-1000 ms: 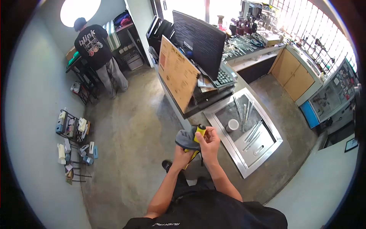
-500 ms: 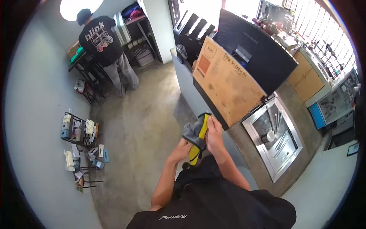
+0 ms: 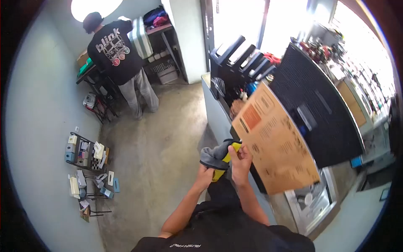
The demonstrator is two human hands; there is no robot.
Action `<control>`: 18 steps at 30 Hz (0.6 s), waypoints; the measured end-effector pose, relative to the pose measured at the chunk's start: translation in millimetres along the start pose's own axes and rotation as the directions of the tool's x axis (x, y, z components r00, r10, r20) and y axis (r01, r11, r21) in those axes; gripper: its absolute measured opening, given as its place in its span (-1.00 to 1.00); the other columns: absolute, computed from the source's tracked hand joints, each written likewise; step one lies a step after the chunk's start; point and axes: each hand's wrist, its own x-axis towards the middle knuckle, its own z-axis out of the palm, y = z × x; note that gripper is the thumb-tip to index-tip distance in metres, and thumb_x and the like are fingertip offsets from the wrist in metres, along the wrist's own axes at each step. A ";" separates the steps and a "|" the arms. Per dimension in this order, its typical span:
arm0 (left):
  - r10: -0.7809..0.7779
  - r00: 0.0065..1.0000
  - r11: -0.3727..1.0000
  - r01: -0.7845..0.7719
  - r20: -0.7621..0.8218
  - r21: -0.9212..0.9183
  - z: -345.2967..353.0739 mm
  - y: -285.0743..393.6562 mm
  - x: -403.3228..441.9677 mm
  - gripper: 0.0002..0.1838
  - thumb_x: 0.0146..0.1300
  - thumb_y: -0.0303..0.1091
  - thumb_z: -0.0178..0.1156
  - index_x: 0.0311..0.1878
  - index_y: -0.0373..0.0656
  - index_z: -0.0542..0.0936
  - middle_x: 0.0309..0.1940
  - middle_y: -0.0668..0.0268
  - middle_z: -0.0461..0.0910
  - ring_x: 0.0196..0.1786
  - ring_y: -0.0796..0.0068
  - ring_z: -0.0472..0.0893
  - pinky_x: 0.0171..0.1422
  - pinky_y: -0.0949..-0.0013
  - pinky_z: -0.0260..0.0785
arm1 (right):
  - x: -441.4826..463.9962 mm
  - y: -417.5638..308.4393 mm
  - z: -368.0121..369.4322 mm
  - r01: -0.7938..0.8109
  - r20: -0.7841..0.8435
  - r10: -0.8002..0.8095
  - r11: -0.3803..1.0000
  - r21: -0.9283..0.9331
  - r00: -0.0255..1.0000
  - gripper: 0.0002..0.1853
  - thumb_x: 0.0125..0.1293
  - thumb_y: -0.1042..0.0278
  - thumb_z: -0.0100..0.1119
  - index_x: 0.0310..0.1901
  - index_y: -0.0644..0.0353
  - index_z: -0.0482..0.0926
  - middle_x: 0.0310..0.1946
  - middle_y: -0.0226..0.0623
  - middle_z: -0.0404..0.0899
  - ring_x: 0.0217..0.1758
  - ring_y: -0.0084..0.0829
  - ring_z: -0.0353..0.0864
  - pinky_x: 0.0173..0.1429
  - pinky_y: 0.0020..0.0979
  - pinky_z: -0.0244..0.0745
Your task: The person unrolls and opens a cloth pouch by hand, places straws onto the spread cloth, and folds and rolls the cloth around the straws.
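Note:
A grey and yellow cloth (image 3: 215,154) with a dark edge hangs bunched in front of my body, held by both hands. My left hand (image 3: 204,176) is closed on its lower left part, near the yellow side. The fingers of my right hand (image 3: 241,163) pinch the upper right part, where a yellow strip shows. Just beyond my right hand stands a tan menu board (image 3: 275,145) with printed text and an orange square. The cloth hides some of my fingertips.
A dark monitor (image 3: 319,105) stands behind the board on the counter, near a black rack (image 3: 241,59). A metal sink (image 3: 331,189) lies lower right. Shelves with tissue boxes (image 3: 84,151) line the left wall. Another person (image 3: 119,54) stands at a table at the back left.
My view has shifted, and the board and monitor appear larger and further right. Both hands still hold the cloth, which is now bunched differently, with less yellow showing.

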 end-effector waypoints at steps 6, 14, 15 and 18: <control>0.040 0.985 0.996 -0.027 -0.169 0.081 45.6 47.1 84.0 -0.33 0.42 -0.64 0.22 0.59 -0.26 0.39 0.37 0.28 0.56 0.31 0.44 0.61 0.41 0.33 0.50 | 83.5 26.3 30.7 0.005 -0.067 -0.004 1.000 0.012 0.998 -0.81 0.80 0.42 0.00 0.12 0.30 0.61 -0.02 -0.45 0.66 0.03 -0.60 0.57 0.18 -0.43 0.50; -0.017 0.998 0.997 0.021 -0.058 0.071 67.5 84.3 163.1 -0.26 0.24 -0.69 0.18 0.56 -0.24 0.41 0.11 0.27 0.64 -0.01 0.44 0.70 -0.03 0.39 0.61 | 160.7 16.3 53.7 0.168 -0.090 -0.166 0.986 0.018 0.982 -0.76 0.69 0.53 0.19 0.26 0.20 0.43 0.04 -0.40 0.56 0.07 -0.56 0.59 0.23 -0.44 0.52; -0.101 0.993 0.995 0.101 -0.054 0.001 64.2 91.6 169.9 -0.30 0.27 -0.68 0.13 0.53 -0.27 0.42 0.17 0.24 0.62 0.09 0.35 0.71 0.07 0.33 0.64 | 168.1 12.4 57.9 0.200 -0.063 -0.198 0.980 0.021 0.978 -0.71 0.63 0.58 0.28 0.23 0.18 0.44 0.04 -0.41 0.56 0.09 -0.57 0.59 0.22 -0.46 0.54; -0.140 0.989 0.987 0.142 0.039 -0.078 49.6 101.6 195.0 -0.69 0.42 -0.48 0.27 0.20 -0.21 0.59 -0.09 0.39 0.68 -0.10 0.57 0.68 -0.04 0.41 0.56 | 189.2 5.6 63.6 0.167 -0.015 -0.166 0.986 0.020 0.986 -0.71 0.54 0.61 0.41 0.13 0.19 0.50 -0.04 -0.41 0.60 0.05 -0.59 0.63 0.14 -0.46 0.58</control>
